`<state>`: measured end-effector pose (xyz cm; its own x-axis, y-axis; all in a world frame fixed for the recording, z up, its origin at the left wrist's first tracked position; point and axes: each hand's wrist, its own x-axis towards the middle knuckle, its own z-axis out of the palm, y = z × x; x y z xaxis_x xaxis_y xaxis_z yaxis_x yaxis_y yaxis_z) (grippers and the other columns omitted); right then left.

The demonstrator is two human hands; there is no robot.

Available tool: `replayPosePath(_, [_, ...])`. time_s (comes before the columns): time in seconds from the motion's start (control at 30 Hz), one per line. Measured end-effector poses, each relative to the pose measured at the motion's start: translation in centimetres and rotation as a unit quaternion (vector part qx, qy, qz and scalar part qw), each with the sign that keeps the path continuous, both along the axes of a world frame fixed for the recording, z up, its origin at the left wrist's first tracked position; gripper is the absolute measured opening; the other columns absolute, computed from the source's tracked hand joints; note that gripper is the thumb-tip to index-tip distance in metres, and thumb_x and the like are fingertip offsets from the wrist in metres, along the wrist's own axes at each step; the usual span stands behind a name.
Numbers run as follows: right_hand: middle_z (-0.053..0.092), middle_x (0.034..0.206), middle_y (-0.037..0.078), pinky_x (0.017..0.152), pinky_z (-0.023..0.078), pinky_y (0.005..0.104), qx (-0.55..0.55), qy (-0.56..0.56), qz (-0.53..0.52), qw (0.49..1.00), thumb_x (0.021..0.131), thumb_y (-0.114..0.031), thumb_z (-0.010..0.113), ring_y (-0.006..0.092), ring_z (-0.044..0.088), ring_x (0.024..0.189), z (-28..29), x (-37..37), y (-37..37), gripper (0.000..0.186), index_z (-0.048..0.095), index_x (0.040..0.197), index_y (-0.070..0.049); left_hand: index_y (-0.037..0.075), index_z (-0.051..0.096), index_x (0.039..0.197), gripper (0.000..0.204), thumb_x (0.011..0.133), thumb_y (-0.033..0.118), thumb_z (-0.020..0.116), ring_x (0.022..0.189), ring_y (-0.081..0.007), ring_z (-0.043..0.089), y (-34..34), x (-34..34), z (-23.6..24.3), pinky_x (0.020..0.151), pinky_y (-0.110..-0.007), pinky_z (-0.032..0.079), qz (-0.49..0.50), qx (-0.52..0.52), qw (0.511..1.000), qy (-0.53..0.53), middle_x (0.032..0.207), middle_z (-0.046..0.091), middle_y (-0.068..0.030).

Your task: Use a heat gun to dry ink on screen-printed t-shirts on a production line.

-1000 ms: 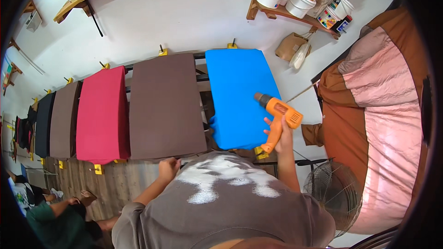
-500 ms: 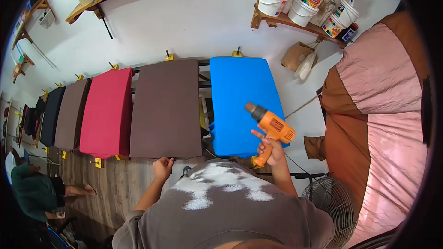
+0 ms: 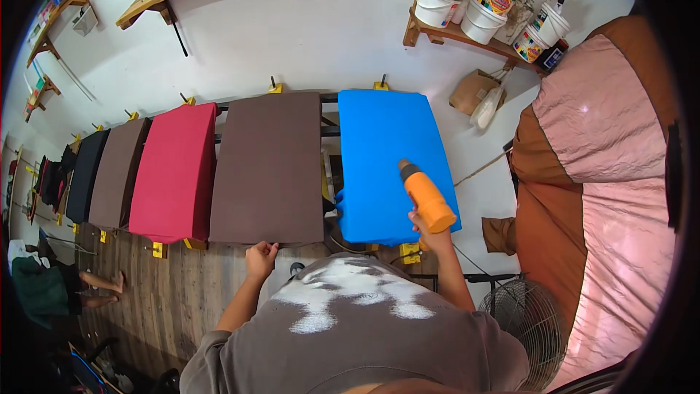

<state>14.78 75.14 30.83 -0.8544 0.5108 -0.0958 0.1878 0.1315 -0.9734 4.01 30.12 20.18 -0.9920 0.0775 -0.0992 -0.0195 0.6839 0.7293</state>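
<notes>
My right hand (image 3: 430, 231) grips an orange heat gun (image 3: 429, 201) by its handle. Its dark nozzle points up and left over the bright blue fabric (image 3: 386, 138) stretched on a flat board. Most of the handle and my fingers are hidden behind the gun's body. To the left lies a wider board covered in brown fabric (image 3: 268, 160). At its near edge my left hand (image 3: 261, 259) is closed, thumb and finger pinched at the fabric's hem.
More covered boards run leftward: red (image 3: 171, 175), brown (image 3: 117, 175) and black (image 3: 86, 175). A wire fan (image 3: 525, 335) stands at lower right, beside hanging pink and brown cloth (image 3: 590, 117). Paint tubs (image 3: 483, 22) fill a wall shelf. Another person (image 3: 44, 284) is at far left.
The heat gun has swung so its back end faces me more, its nozzle lower and slightly right. My left hand has shifted slightly up to the brown fabric's hem. The view has moved a little.
</notes>
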Motion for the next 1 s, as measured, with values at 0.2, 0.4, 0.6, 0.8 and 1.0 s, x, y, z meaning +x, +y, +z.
replayPosePath(0.2, [0.058, 0.076, -0.003, 0.052, 0.043, 0.0276, -0.019, 0.016, -0.052, 0.998, 0.097, -0.027, 0.076, 0.0083, 0.055, 0.060, 0.5, -0.5, 1.5, 0.022, 0.064, 0.104, -0.010, 0.000, 0.067, 0.071, 0.037, 0.093, 0.027, 0.079, 0.044, -0.0147, 0.053, -0.3, -0.4, -2.7, 0.050, -0.034, 0.044, 0.016, 0.013, 0.999, 0.042, 0.052, 0.060, -0.0104])
replayPosePath(0.4, [0.058, 0.085, -0.001, 0.053, 0.044, 0.0271, -0.252, 0.151, -0.326, 0.898, 0.098, -0.029, 0.077, 0.0086, 0.055, 0.063, 0.3, -2.6, 1.0, 0.025, 0.060, 0.102, -0.011, -0.001, 0.067, 0.071, 0.039, 0.092, 0.030, 0.080, 0.044, -0.0159, 0.050, 0.0, -0.7, -3.0, 0.050, -0.035, 0.043, 0.023, 0.012, 0.998, 0.060, 0.052, 0.059, -0.0101])
replayPosePath(0.6, [0.066, 0.092, 0.001, 0.056, 0.047, 0.0262, 0.235, 0.118, 0.187, 0.947, 0.091, -0.023, 0.083, 0.0077, 0.060, 0.066, -0.6, -0.7, 1.1, 0.031, 0.066, 0.113, -0.010, -0.001, 0.067, 0.072, 0.040, 0.091, 0.032, 0.081, 0.048, -0.0113, 0.047, -0.4, -0.7, -2.9, 0.051, -0.032, 0.043, 0.038, 0.013, 0.999, 0.018, 0.053, 0.058, -0.0070])
replayPosePath(0.8, [0.064, 0.088, 0.001, 0.052, 0.045, 0.0258, -0.135, -0.025, 0.064, 0.988, 0.092, -0.019, 0.081, 0.0091, 0.056, 0.060, 0.2, -2.3, 1.9, 0.029, 0.067, 0.114, -0.008, 0.003, 0.068, 0.073, 0.044, 0.087, 0.041, 0.085, 0.053, -0.0079, 0.048, -1.1, -1.0, -1.8, 0.054, -0.029, 0.042, -0.036, 0.059, 0.993, -0.092, 0.057, 0.059, 0.0004])
replayPosePath(1.0, [0.056, 0.078, -0.002, 0.050, 0.044, 0.0277, -0.209, 0.144, -0.349, 0.902, 0.095, -0.021, 0.078, 0.0098, 0.054, 0.060, -1.5, -4.5, 4.5, 0.027, 0.061, 0.111, -0.007, 0.004, 0.069, 0.076, 0.047, 0.088, 0.047, 0.083, 0.064, -0.0096, 0.062, -2.5, -2.0, -2.6, 0.061, -0.030, 0.049, -0.096, -0.011, 0.980, -0.176, 0.065, 0.067, -0.0031])
